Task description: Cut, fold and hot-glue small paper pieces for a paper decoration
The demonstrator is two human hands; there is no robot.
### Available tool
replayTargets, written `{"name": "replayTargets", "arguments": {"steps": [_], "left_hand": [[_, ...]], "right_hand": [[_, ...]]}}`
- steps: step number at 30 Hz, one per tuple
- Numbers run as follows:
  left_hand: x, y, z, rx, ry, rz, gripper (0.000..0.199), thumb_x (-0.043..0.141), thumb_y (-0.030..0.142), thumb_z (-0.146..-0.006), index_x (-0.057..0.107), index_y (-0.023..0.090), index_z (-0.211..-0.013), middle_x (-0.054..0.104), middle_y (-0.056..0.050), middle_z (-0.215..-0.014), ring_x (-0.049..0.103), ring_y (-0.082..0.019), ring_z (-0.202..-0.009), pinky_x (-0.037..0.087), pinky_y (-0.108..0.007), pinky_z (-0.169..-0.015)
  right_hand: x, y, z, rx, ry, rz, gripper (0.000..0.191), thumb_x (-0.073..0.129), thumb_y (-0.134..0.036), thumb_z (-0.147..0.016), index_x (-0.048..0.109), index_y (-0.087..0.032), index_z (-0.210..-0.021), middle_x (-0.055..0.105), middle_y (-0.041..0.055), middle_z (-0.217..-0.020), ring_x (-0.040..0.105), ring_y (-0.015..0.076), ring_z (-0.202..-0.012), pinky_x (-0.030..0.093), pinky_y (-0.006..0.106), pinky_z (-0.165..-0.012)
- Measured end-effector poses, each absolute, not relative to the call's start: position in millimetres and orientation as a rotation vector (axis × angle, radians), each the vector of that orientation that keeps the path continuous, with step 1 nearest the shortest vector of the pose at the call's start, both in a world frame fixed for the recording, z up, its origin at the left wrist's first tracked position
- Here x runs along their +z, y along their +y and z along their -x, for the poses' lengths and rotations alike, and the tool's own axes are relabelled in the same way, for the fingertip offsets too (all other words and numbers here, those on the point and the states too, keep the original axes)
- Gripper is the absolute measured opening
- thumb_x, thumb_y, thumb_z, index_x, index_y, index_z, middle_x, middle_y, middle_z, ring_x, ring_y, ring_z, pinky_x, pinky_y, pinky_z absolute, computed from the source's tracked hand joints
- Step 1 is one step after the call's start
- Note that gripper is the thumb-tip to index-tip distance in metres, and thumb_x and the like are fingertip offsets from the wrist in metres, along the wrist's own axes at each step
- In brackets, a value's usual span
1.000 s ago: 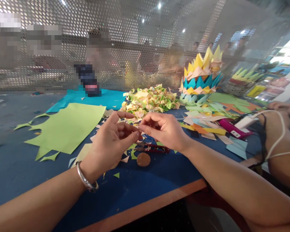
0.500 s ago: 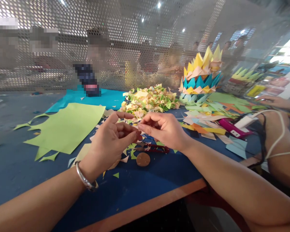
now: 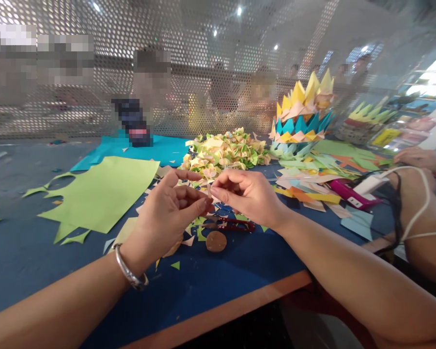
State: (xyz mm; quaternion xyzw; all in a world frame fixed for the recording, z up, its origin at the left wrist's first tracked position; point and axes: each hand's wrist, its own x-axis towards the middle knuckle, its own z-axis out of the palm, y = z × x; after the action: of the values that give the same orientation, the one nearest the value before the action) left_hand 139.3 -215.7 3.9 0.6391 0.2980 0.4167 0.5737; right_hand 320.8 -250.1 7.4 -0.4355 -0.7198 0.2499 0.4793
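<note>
My right hand (image 3: pixel 252 196) is pinched nearly closed, thumb against forefinger, with a small pale piece (image 3: pixel 209 190) at the tips; it is too small for me to say what it is. My left hand (image 3: pixel 165 211) faces it, forefinger stretched forward, the others curled towards the thumb; I cannot tell whether those fingertips grip anything. To handle something this slight well, I'd judge, calls for a light pinch right at the edge, wrists steady, and the left fingers bracing without crushing. Just below my fingers, red-handled snips (image 3: pixel 236 224) lie among paper scraps, a brown disc (image 3: pixel 216 241) near them on the table (image 3: pixel 240 271). Beyond my hands is a loose heap of small paper pieces (image 3: pixel 228 150), heaped with no container that I can see. To its right stands a tiered paper form (image 3: pixel 298 128) with pointed rims in yellow, peach and blue; whether it is hollow or holds anything is hidden. Further right, a rounded holder-like form (image 3: pixel 363 128) has pale green points rising from its top, and a clear package (image 3: pixel 388 138) shows something yellow and something pinkish, too blurred to name.
</note>
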Motion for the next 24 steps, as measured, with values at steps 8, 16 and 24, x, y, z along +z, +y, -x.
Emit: {"name": "replayTargets", "arguments": {"steps": [8, 16, 24], "left_hand": [[2.5, -215.9, -139.5, 0.957, 0.688, -1.488, 0.040, 0.075, 0.022, -0.077, 0.047, 0.020, -0.106, 0.070, 0.003, -0.069, 0.070, -0.014, -0.066, 0.060, -0.029, -0.071], [3.5, -216.6, -140.4, 0.978, 0.688, -1.511, 0.037, 0.073, 0.021, -0.077, 0.047, 0.020, -0.104, 0.070, 0.003, -0.069, 0.070, -0.014, -0.067, 0.060, -0.027, -0.069], [2.9, -216.4, -140.4, 0.981, 0.682, -1.507, 0.037, 0.073, 0.021, -0.077, 0.047, 0.020, -0.103, 0.070, 0.003, -0.069, 0.070, -0.014, -0.066, 0.060, -0.026, -0.069]], "right_hand": [[7.4, -249.7, -320.3, 0.606, -1.773, 1.042, 0.015, 0.066, -0.024, -0.089, 0.063, -0.014, -0.078, 0.051, -0.0046, -0.064, 0.042, 0.0042, -0.050, 0.033, 0.020, -0.045], [8.0, -250.4, -320.0, 0.598, -1.775, 1.050, 0.014, 0.065, -0.023, -0.090, 0.063, -0.015, -0.078, 0.052, -0.0049, -0.063, 0.042, 0.0041, -0.050, 0.032, 0.020, -0.045], [7.9, -250.4, -320.3, 0.571, -1.780, 1.058, 0.016, 0.065, -0.024, -0.090, 0.062, -0.015, -0.078, 0.051, -0.0046, -0.063, 0.041, 0.0044, -0.051, 0.033, 0.020, -0.046]]}}
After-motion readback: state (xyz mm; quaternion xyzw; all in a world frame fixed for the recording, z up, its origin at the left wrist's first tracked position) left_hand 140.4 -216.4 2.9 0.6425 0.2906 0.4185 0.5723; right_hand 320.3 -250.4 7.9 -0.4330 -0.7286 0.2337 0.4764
